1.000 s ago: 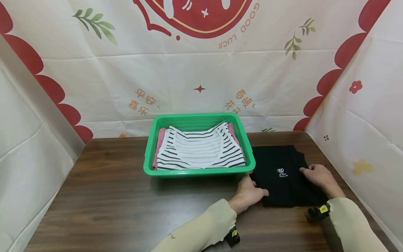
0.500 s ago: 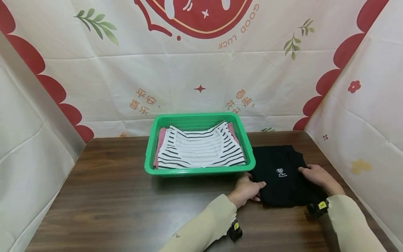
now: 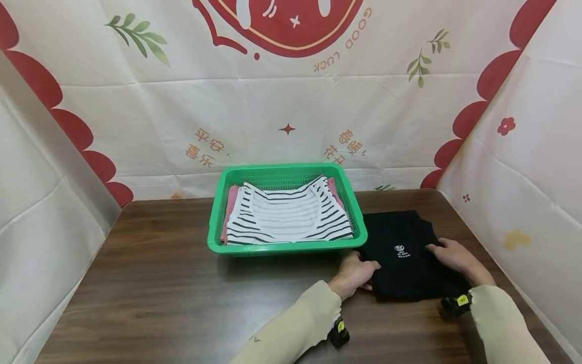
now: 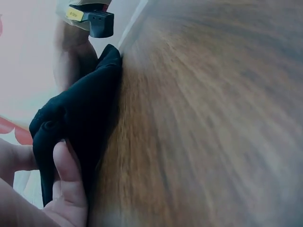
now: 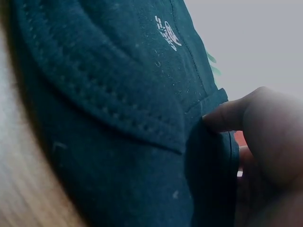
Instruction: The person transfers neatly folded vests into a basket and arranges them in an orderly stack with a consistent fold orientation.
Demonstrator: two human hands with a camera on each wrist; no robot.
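Note:
A folded black garment (image 3: 400, 278) with a small white print lies on the table, right of the green basket. My left hand (image 3: 353, 275) pinches its left edge, thumb on top and fingers underneath. In the left wrist view the black cloth (image 4: 80, 113) stands a little off the wood along that edge, between the thumb (image 4: 66, 163) and the fingers. On the opposite side, my right hand (image 3: 456, 258) grips the right edge. The right wrist view shows its thumb (image 5: 227, 116) pressed on the cloth near a stitched hem, with the other fingers behind and partly hidden.
The green plastic basket (image 3: 286, 248) holds a white striped garment (image 3: 288, 217) over pink cloth (image 3: 230, 207). It stands close against the black garment's left edge. A printed curtain (image 3: 254, 121) borders the brown wooden table (image 3: 173, 293) at the back and sides.
My left hand has slid back along the garment's left edge and now pinches it farther from me. The garment and my right hand have shifted slightly left. The basket stays put.

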